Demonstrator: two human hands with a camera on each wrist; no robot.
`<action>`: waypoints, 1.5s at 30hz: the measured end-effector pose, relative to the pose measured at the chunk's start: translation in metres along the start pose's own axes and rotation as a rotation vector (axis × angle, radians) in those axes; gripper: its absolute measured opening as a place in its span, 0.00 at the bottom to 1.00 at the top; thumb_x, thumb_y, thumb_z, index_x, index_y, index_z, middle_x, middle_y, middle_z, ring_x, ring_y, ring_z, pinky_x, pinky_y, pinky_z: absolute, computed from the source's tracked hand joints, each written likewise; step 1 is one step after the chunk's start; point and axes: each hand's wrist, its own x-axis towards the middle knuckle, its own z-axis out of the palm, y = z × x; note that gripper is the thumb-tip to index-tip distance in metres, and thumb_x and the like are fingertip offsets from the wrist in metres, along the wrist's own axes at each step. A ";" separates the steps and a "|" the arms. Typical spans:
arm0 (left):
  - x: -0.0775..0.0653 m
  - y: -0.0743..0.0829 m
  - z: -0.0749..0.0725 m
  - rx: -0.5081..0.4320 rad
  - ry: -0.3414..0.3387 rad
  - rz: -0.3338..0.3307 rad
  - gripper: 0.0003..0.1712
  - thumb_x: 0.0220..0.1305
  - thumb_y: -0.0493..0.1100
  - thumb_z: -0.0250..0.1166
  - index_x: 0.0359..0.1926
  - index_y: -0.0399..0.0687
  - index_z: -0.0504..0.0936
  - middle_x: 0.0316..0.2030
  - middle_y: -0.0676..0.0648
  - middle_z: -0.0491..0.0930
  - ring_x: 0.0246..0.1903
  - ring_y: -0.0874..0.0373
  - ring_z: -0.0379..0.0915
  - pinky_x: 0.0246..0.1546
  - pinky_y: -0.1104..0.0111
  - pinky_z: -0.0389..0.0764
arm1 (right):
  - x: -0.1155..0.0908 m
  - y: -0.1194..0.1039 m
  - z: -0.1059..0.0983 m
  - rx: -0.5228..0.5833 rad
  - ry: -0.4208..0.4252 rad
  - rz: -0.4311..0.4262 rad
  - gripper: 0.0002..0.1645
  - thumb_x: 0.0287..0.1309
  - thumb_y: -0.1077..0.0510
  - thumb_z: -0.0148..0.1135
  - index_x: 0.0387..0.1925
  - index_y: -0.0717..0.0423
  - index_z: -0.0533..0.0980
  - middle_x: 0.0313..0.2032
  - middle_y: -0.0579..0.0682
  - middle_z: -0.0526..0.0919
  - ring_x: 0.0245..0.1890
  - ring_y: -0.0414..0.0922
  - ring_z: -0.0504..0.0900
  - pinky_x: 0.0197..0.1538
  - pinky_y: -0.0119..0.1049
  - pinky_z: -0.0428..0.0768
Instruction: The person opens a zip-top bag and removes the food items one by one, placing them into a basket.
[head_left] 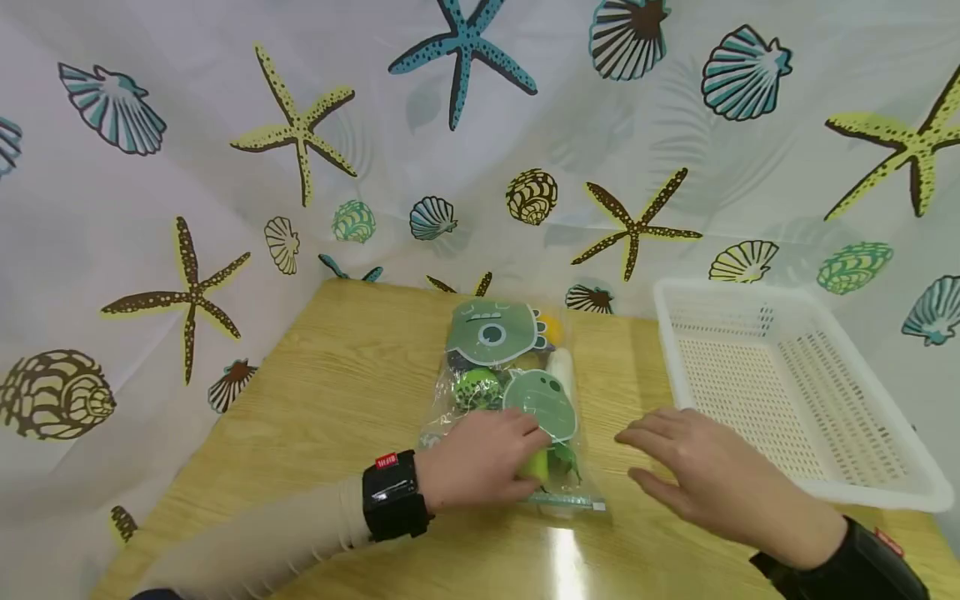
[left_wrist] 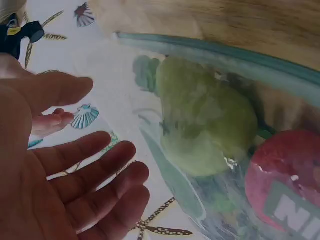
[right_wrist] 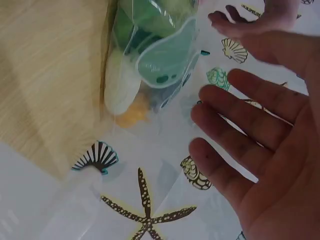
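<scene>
A clear zip bag [head_left: 487, 337] with green cartoon creatures printed on it lies on the wooden table, filled with fruit and vegetable shapes. Through its film show a pear [left_wrist: 205, 115], a red round piece [left_wrist: 277, 172], a dark-spotted green round piece [head_left: 477, 389] and a long white piece [head_left: 562, 369]. My left hand [head_left: 480, 462] hovers at the bag's near end, overlapping it in the head view; its fingers are spread and hold nothing in the left wrist view. Right of the bag, my right hand [head_left: 705, 475] is held with loose, empty fingers. The bag's zip strip [head_left: 566, 502] faces me.
A white perforated plastic basket [head_left: 806, 492] stands on the right side of the table, beyond my right hand. Behind the table hangs a white cloth [head_left: 480, 158] printed with starfish and shells. Bare wooden tabletop [head_left: 352, 358] shows left of the bag.
</scene>
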 end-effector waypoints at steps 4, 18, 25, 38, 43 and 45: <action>0.007 0.018 0.011 0.086 -0.060 0.082 0.19 0.54 0.59 0.65 0.44 0.56 0.81 0.36 0.56 0.78 0.35 0.63 0.70 0.25 0.72 0.77 | -0.004 -0.022 0.026 -0.005 -0.120 -0.041 0.31 0.37 0.48 0.76 0.46 0.52 0.79 0.39 0.44 0.83 0.39 0.42 0.77 0.38 0.43 0.78; 0.012 0.043 0.037 0.202 -0.097 0.062 0.11 0.61 0.49 0.62 0.43 0.55 0.80 0.34 0.55 0.77 0.31 0.61 0.68 0.17 0.72 0.71 | -0.001 -0.029 0.070 -0.092 -0.075 -0.045 0.23 0.27 0.61 0.76 0.28 0.50 0.71 0.20 0.39 0.74 0.22 0.39 0.71 0.23 0.34 0.68; 0.013 0.033 0.039 0.214 -0.098 0.036 0.09 0.61 0.47 0.63 0.43 0.55 0.81 0.35 0.55 0.79 0.33 0.61 0.70 0.20 0.72 0.74 | 0.005 -0.026 0.081 -0.065 -0.018 -0.045 0.14 0.45 0.65 0.68 0.23 0.49 0.70 0.19 0.38 0.70 0.21 0.38 0.67 0.21 0.33 0.68; 0.015 0.013 0.039 0.077 -0.024 -0.061 0.08 0.60 0.42 0.63 0.41 0.54 0.78 0.35 0.55 0.76 0.33 0.63 0.70 0.23 0.71 0.77 | 0.011 -0.018 0.086 0.127 0.183 0.066 0.08 0.48 0.61 0.66 0.31 0.49 0.76 0.31 0.39 0.72 0.30 0.35 0.69 0.27 0.33 0.77; 0.015 0.005 0.039 -0.022 -0.029 -0.094 0.14 0.58 0.38 0.63 0.45 0.53 0.75 0.38 0.55 0.73 0.36 0.64 0.67 0.26 0.72 0.79 | 0.014 -0.014 0.087 0.209 0.254 0.115 0.07 0.50 0.61 0.66 0.32 0.50 0.76 0.35 0.40 0.73 0.37 0.34 0.70 0.32 0.35 0.79; 0.016 0.001 0.040 -0.028 -0.012 -0.101 0.14 0.58 0.37 0.62 0.45 0.52 0.74 0.38 0.55 0.73 0.37 0.64 0.67 0.25 0.72 0.78 | 0.015 -0.013 0.087 0.225 0.280 0.113 0.08 0.51 0.62 0.65 0.33 0.51 0.76 0.38 0.41 0.74 0.40 0.35 0.70 0.35 0.36 0.79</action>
